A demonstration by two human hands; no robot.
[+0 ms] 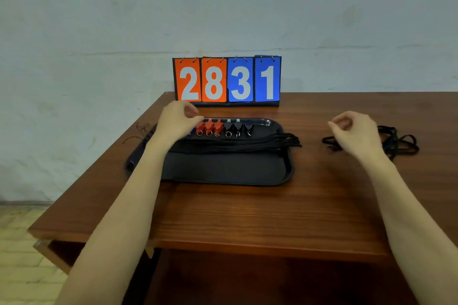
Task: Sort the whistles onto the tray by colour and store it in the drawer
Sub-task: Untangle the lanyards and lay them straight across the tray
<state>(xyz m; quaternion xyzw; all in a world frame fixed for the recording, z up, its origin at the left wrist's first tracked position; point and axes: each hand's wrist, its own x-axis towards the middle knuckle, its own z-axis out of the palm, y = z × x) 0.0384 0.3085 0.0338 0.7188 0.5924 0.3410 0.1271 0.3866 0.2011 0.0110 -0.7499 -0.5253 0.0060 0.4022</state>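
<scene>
- Head view: a dark rectangular plastic tray (223, 168) lies on the brown wooden table (247, 210), left of centre.
- Along the tray's twelve o'clock edge runs a row of whistles: red plastic whistles (210, 126) on the left, dark whistles (233, 126) just to their three o'clock side, each with a small metal ring at its near end.
- A bundle of black lanyard cords (260, 143) stretches across the tray's middle, spilling over its three o'clock rim.
- The left hand (177, 121) hovers over the tray's eleven o'clock corner, fingers curled at the first red whistle; whether it actually holds anything, I cannot tell.
- The right hand (354, 134) hangs above the table, well off at the tray's three o'clock, fingers loosely curled, gripping nothing.
- Beneath and behind that hand lies a loose heap of black cords (401, 141).
- At twelve o'clock, against the pale wall (223, 7), stands a flip scoreboard (226, 80): orange 2 and 8, blue 3 and 1.
</scene>
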